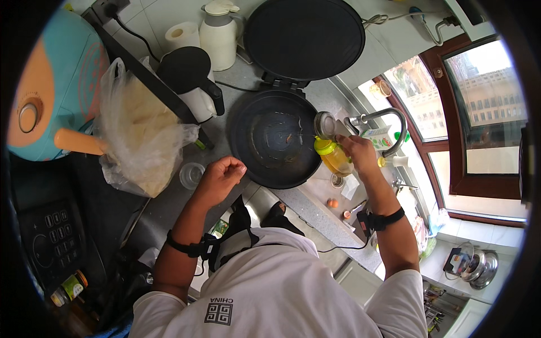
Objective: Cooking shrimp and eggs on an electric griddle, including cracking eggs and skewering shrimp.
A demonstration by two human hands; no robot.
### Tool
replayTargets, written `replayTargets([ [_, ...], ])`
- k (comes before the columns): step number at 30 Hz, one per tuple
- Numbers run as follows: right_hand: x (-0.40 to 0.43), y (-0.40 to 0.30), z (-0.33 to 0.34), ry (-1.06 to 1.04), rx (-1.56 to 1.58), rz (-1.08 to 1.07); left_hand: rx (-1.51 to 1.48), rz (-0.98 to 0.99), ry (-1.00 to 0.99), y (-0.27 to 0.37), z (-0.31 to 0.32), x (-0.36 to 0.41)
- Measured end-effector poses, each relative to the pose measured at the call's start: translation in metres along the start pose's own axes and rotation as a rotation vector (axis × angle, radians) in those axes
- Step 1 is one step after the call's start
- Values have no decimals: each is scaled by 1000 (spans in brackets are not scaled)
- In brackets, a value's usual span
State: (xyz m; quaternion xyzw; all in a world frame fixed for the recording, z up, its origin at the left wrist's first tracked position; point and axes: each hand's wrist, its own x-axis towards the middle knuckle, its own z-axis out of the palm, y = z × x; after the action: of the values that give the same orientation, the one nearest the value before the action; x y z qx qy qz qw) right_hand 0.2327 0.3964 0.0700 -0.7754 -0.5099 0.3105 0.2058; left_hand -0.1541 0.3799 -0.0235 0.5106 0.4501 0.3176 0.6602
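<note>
My right hand (pixel 359 154) is closed on an oil bottle (pixel 336 158) with a yellow-green top, tilted over the right rim of a round electric griddle (pixel 277 139). A thin stream seems to run from its spout, and streaks of oil lie on the dark plate. Beside the spout is a round metal lid or cap (pixel 325 125); whether my hand holds it too I cannot tell. The griddle's lid (pixel 304 38) stands raised behind. My left hand (pixel 222 177), fingers curled with nothing visible in them, hovers by the griddle's lower left edge. Near it stands a small clear cup (pixel 192 175).
At the left are a plastic bag (pixel 139 135) of pale food, an electric kettle (pixel 190 80) and a teal and orange appliance (pixel 59 84). A faucet (pixel 397 122), a carton (pixel 380 137) and eggshells (pixel 332 203) are to the right, near an open window.
</note>
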Motion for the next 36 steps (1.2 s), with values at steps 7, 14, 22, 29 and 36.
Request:
replayTargets([
  [7, -37, 10, -4, 57, 604, 333, 56, -23, -60, 0, 8, 6],
  [14, -62, 52, 6, 67, 964, 276, 81, 33, -170, 12, 34, 16],
  [22, -103, 113, 11, 31, 1467, 122, 193, -112, -188, 18, 63, 27],
  [29, -130, 212, -12, 379, 1513, 158, 254, -131, -253, 20, 100, 38],
  [36, -104, 336, -42, 794, 1445, 167, 318, -165, -219, 17, 138, 35],
])
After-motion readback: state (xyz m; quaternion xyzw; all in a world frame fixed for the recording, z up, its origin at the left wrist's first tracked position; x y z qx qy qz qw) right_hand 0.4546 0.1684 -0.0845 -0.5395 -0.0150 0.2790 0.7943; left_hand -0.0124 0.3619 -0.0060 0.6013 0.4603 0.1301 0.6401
